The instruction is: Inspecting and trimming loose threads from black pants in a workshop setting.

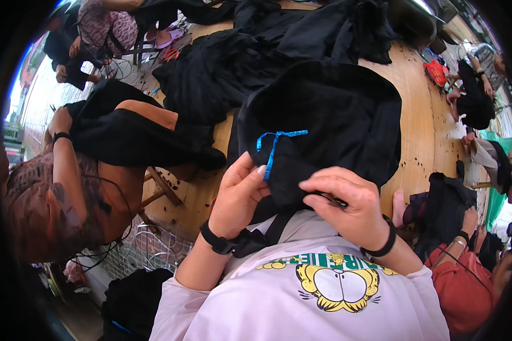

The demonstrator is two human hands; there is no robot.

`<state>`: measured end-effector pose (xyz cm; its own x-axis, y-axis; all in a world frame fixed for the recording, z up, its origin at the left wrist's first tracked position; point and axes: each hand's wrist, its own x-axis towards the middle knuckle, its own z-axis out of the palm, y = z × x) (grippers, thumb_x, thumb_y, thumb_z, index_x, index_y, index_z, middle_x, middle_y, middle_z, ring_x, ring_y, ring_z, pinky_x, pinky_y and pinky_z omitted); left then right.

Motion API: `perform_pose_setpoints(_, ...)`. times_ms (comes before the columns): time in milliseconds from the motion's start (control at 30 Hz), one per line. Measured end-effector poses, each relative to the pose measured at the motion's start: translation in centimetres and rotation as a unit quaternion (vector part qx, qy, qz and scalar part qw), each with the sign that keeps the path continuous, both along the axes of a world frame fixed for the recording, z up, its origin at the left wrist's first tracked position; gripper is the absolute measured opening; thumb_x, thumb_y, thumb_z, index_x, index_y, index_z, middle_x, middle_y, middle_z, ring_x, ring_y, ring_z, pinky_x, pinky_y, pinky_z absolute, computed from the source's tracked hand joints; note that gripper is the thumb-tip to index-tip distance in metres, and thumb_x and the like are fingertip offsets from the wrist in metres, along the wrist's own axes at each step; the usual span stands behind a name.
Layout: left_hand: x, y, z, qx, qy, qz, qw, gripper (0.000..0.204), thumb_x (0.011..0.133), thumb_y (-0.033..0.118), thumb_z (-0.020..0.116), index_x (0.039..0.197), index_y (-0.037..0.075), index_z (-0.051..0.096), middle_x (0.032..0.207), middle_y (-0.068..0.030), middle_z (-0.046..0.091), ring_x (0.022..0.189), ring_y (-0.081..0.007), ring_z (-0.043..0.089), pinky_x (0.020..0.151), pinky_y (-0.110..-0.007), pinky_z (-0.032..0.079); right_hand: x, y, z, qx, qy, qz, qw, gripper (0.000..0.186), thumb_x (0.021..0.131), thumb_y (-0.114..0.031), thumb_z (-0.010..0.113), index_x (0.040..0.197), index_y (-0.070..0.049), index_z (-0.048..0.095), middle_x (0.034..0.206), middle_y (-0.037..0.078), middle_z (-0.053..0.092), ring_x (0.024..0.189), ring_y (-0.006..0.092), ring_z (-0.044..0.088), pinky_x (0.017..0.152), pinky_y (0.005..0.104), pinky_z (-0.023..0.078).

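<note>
A black fabric piece (324, 113) with a wide curved rim lies in front of me. My left hand (242, 190) pinches its folded edge, with the thumb at the lower end of a bright blue tie (281, 134) that branches over the cloth. My right hand (338, 199) is curled over the fabric to the right, closed on a small dark tool (337, 200), mostly hidden by the fingers and too hidden to identify. Its fingertips are at the folded black flap (284, 182), a short way from my left hand.
A wooden table (415, 131) bears black cloth piles (199, 74). People sit around: one at left (68, 199) with black cloth, one in red at lower right (455, 278), others farther back (114, 23). A wooden stool (165, 187) stands left of me; a red bag (435, 72) is at back right.
</note>
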<state>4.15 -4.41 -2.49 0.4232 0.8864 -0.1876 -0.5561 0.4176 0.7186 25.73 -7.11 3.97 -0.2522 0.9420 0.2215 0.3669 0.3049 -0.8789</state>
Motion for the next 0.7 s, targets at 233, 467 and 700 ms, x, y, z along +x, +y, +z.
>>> perform_pose_setpoints(233, 0.2, -0.8, 0.7, 0.021, 0.027, 0.018, 0.999, 0.03, 0.103, 0.013, 0.052, 0.13, 0.002, 0.054, 0.111, -0.0029, 0.067, 0.098, -0.0079, 0.064, 0.085, -0.024, 0.053, -2.3, 0.1, -1.3, 0.038, -0.022, -0.024, 0.999, 0.02, 0.076, 0.003, 0.077, 0.093, 0.0, 0.068, 0.089, 0.012, 0.066, 0.077, 0.0237, 0.068, 0.065, 0.0285, 0.054)
perform_pose_setpoints(467, 0.9, -0.7, 0.6, 0.014, 0.027, 0.02, 0.999, 0.027, 0.103, 0.013, 0.052, 0.128, 0.002, 0.055, 0.111, -0.0021, 0.067, 0.097, -0.0072, 0.064, 0.085, -0.023, 0.052, -1.2, 0.6, -1.6, -0.131, 0.042, -0.014, 0.99, 0.009, 0.085, -0.004, 0.071, 0.088, 0.0, 0.063, 0.085, 0.009, 0.064, 0.069, 0.0182, 0.061, 0.065, 0.0291, 0.049)
perform_pose_setpoints(700, 1.1, -0.3, -0.4, 0.0, -0.004, 0.021, 1.0, 0.032, 0.103, 0.011, 0.05, 0.133, -0.001, 0.051, 0.117, -0.0083, 0.068, 0.102, -0.0144, 0.068, 0.088, -0.03, 0.056, 3.5, -0.8, -1.2, -0.297, 0.158, 0.063, 0.94, 0.009, 0.092, -0.009, 0.065, 0.092, -0.003, 0.06, 0.08, -0.001, 0.057, 0.071, 0.0066, 0.05, 0.064, 0.0231, 0.041)
